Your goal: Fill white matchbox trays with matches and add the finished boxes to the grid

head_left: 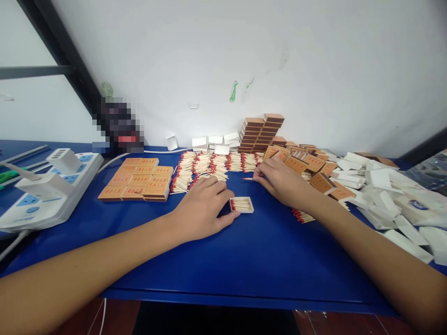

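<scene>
A small white matchbox tray (246, 211), partly filled with red-tipped matches, lies on the blue table. My left hand (202, 207) steadies its left end between thumb and forefinger. Beyond and to the right of the tray, my right hand (279, 179) has its fingertips pinched on a match (248, 178) whose red head points left; whether it is only one I cannot tell. Piles of loose matches (218, 165) spread in a row behind both hands. Closed orange matchboxes (136, 179) lie in a flat block left of my left hand.
Brown-sided matchboxes (258, 135) stand stacked by the wall, with a jumble of orange sleeves (314, 161) right of them. White trays (380, 200) are heaped at the right, others (215, 139) along the wall. A white power strip (66, 204) occupies the left.
</scene>
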Demonstrator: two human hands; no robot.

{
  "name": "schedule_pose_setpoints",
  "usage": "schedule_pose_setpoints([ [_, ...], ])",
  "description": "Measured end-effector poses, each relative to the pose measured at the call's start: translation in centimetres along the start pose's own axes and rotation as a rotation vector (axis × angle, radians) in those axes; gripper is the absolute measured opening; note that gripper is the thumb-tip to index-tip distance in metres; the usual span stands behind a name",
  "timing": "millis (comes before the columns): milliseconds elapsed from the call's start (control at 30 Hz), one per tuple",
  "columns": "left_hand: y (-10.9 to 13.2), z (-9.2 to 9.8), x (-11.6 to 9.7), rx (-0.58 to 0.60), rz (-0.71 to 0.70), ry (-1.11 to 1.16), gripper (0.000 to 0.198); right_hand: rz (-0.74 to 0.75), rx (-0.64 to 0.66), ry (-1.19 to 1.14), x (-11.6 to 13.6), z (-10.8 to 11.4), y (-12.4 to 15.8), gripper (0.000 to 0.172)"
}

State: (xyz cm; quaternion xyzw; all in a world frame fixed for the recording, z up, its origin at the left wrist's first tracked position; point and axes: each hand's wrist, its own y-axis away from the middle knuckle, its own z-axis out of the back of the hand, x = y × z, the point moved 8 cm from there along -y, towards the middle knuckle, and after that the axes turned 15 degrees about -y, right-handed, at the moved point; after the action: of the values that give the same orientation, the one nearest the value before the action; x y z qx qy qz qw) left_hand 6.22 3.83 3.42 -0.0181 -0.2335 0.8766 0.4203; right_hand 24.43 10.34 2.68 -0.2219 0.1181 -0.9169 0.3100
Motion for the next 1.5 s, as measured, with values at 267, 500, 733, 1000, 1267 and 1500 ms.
schedule_pose_setpoints([
  [267,0.0,-0.2,0.1,0.025,0.024,0.014,0.035,0.140,0.093,-0.002,5.4,1.1,1.5,0.027],
  [500,-0.1,-0.2,0.1,0.027,0.028,0.006,0.036,0.218,0.138,0.054,8.8,0.4,2.4,0.020],
  [733,0.0,-0.1,0.0,0.031,0.027,0.011,0.036,0.102,0.153,-0.094,7.5,0.3,2.6,0.017],
  [1000,-0.1,0.0,0.1,0.031,0.020,0.005,0.036,0.046,0.171,-0.199,7.4,-0.5,2.3,0.018],
  [1267,0.0,-0.1,0.0,0.029,0.016,0.000,0.036,0.018,0.149,-0.254,7.0,-0.5,2.2,0.018],
  [1500,-0.1,0.0,0.0,0.041,0.018,0.011,0.035,-0.015,0.154,-0.274,6.9,-0.5,2.1,0.023],
])
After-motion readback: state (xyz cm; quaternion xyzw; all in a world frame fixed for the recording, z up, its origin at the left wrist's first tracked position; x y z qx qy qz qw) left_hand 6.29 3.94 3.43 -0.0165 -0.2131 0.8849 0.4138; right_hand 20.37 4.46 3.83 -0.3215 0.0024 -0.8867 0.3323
